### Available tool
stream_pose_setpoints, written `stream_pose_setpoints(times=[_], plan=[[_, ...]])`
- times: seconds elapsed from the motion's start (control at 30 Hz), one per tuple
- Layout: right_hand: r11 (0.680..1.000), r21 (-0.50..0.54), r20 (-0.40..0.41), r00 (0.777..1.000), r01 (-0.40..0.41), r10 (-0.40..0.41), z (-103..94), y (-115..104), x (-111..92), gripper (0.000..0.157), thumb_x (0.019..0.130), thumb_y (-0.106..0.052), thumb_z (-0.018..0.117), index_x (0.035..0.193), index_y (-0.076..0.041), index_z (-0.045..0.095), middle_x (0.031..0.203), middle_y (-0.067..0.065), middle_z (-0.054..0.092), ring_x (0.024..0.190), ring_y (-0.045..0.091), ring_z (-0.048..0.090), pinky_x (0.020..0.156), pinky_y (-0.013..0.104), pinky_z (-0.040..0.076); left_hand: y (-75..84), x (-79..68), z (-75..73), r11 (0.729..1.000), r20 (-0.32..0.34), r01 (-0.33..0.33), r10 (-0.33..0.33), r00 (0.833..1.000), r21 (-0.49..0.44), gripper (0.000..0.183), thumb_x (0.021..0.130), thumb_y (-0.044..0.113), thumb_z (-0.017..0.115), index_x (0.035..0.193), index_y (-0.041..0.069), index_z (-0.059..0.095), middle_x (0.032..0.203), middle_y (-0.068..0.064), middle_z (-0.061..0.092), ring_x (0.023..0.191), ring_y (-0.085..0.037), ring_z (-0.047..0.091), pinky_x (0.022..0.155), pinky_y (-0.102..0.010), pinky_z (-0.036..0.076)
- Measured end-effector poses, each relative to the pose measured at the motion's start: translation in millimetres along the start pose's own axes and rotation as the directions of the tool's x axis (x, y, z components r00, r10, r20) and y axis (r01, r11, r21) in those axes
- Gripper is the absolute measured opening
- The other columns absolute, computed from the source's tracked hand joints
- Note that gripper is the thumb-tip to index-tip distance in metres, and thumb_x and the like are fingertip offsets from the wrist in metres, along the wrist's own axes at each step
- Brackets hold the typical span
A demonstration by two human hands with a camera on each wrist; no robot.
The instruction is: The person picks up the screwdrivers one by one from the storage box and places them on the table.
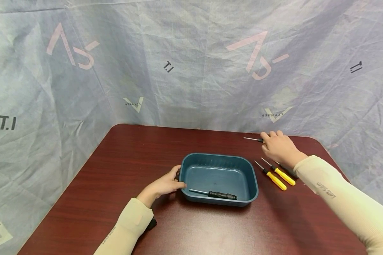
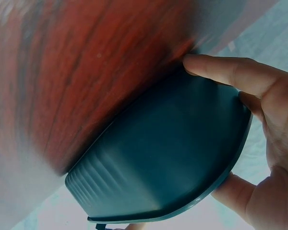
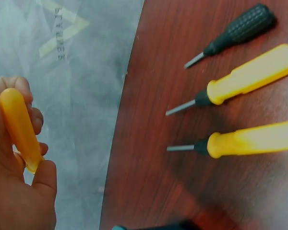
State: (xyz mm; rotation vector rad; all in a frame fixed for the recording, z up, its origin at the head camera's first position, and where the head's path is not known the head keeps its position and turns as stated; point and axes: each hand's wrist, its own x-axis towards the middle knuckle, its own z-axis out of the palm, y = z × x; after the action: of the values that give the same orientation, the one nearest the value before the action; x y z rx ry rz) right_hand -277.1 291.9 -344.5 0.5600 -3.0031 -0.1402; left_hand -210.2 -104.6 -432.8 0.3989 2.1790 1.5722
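Observation:
At the left end of a dark teal plastic tray [image 1: 217, 177], my left hand [image 1: 166, 182] grips the wall, with the thumb at the rim. The left wrist view shows fingers of this hand [image 2: 273, 124] against the outside of the tray [image 2: 168, 139]. A black-handled screwdriver [image 1: 221, 195] lies inside, along the near wall. Above the table's far right part, my right hand [image 1: 279, 146] holds a screwdriver [image 1: 252, 138], its shaft pointing left. Its yellow handle [image 3: 20, 127] shows between the fingers and thumb in the right wrist view.
Right of the tray, two yellow-handled screwdrivers [image 1: 276, 180] [image 1: 284, 176] and a black-handled one [image 3: 242, 29] lie on the reddish-brown table [image 1: 140, 145]. A small black object [image 1: 151, 224] is partly hidden by the left sleeve. A grey printed cloth [image 1: 191, 71] hangs behind the table.

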Motion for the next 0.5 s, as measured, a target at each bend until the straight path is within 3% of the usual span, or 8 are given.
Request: stream_pose_setpoints(times=[0.5], plan=[[0.995, 0.039, 0.049, 0.995, -0.094, 0.092, 6.3, 29.7, -9.7, 0.017, 0.091, -0.018, 0.035, 0.095, -0.002, 0.039, 0.083, 0.017, 0.046, 0.077, 0.038, 0.040, 0.058, 0.046, 0.037, -0.5, 0.8, -0.9, 1.000, 0.008, 0.002, -0.002, 1.000, 0.001, 0.072, 0.082, 0.008, 0.063, 0.140, 0.001, 0.021, 0.127, -0.022, 0.040, 0.099, -0.025, 0.047, 0.066, -0.032, 0.041]])
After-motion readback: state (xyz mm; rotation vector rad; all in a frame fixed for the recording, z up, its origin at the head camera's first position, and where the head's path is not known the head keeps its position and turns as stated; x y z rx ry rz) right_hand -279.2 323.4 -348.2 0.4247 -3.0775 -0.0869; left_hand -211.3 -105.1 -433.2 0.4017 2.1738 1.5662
